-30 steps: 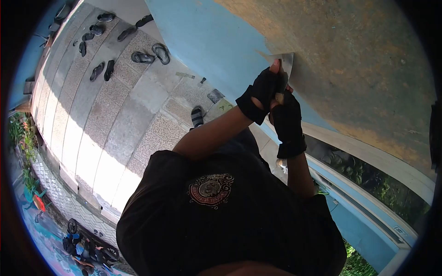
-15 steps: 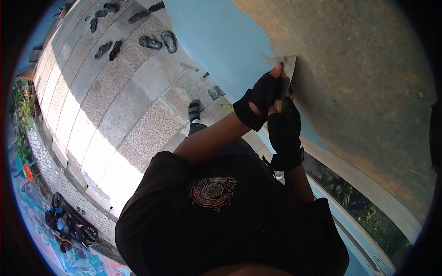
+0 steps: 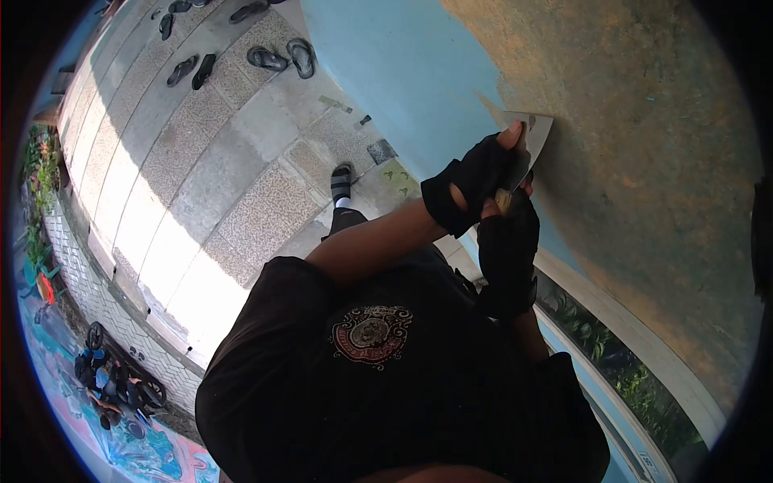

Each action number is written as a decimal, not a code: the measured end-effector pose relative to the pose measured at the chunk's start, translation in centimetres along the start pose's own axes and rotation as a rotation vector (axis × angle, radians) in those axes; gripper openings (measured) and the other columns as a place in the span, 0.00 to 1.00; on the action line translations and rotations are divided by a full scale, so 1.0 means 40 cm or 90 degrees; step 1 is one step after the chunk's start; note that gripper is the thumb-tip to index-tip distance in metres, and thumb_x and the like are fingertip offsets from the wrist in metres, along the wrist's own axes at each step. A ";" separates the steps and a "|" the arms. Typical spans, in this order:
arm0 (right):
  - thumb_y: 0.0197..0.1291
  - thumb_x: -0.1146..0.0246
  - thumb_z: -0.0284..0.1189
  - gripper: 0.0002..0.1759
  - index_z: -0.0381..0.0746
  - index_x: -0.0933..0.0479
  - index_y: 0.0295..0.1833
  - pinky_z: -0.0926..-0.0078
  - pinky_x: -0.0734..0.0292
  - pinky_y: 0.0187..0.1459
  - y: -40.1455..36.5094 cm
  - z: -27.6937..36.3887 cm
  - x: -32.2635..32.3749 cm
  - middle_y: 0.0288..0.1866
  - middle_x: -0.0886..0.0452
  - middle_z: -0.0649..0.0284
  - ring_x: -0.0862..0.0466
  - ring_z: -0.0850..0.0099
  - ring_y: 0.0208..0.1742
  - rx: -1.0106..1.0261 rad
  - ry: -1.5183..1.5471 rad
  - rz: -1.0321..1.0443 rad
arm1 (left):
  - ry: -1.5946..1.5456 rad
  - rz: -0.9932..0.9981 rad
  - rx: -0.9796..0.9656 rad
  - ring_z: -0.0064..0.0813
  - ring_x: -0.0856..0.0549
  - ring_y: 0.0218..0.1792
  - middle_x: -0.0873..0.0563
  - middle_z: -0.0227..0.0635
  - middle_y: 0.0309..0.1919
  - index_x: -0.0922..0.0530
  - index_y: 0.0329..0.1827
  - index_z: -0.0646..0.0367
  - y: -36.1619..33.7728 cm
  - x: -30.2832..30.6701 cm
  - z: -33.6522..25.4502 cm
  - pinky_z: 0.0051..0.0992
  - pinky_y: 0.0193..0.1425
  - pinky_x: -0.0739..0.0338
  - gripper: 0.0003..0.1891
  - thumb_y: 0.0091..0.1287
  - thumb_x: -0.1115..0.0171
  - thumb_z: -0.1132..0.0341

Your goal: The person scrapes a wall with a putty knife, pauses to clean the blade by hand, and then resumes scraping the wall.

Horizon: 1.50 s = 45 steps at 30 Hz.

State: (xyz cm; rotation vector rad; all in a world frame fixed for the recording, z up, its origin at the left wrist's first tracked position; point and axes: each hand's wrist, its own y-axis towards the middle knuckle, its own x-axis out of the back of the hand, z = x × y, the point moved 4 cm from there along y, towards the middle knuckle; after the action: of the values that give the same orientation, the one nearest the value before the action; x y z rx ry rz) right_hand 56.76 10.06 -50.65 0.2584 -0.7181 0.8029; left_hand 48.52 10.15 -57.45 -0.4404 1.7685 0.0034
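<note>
A scraper with a wide metal blade (image 3: 538, 140) and a light handle end (image 3: 504, 200) is held up against the wall (image 3: 636, 153). My left hand (image 3: 475, 181), in a black fingerless glove, grips it near the blade, its thumb lying on the metal. Just below, my right hand (image 3: 511, 245), gloved the same way, is closed around the handle. The blade lies over the bare brownish part of the wall, near the edge of the light blue paint (image 3: 394, 72). Most of the handle is hidden by the gloves.
Several dark sandals (image 3: 300, 59) lie on the tiled floor (image 3: 266, 193). My foot in a striped sandal (image 3: 342, 183) stands near the wall's base. Below the brownish wall runs a ledge (image 3: 644, 346) beside an opening with plants (image 3: 636, 386). A motorbike (image 3: 121, 378) is at the far lower left.
Both hands and the scraper have shifted a little to the right and down in the view, farther over the brownish wall. The grip looks the same.
</note>
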 end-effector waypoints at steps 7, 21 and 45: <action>0.68 0.37 0.31 0.12 0.34 0.21 0.49 0.62 0.21 0.40 -0.016 0.003 0.002 0.36 0.15 0.52 0.13 0.58 0.37 -0.071 0.002 0.006 | 0.073 0.039 -0.006 0.31 0.18 0.28 0.22 0.34 0.19 0.27 0.20 0.55 -0.002 0.002 -0.016 0.29 0.37 0.23 0.35 0.76 0.52 0.33; 0.67 0.37 0.28 0.09 0.34 0.21 0.47 0.67 0.21 0.40 -0.024 -0.021 0.016 0.35 0.17 0.56 0.16 0.65 0.35 -0.125 -0.005 0.018 | 0.035 0.045 0.017 0.31 0.16 0.27 0.17 0.38 0.23 0.23 0.31 0.54 -0.017 -0.005 -0.005 0.30 0.35 0.21 0.31 0.76 0.51 0.34; 0.67 0.38 0.29 0.11 0.33 0.21 0.50 0.65 0.21 0.41 0.007 -0.033 -0.002 0.36 0.16 0.56 0.15 0.61 0.37 -0.157 -0.012 0.057 | -0.022 0.007 0.031 0.32 0.15 0.28 0.15 0.39 0.25 0.23 0.31 0.57 0.005 0.041 0.002 0.30 0.38 0.20 0.33 0.76 0.50 0.33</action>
State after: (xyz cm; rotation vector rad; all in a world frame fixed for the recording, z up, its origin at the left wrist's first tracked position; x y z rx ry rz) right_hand 57.17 10.81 -51.72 0.0108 -0.8421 0.7892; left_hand 48.25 9.89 -59.08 -0.3926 1.7337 -0.0244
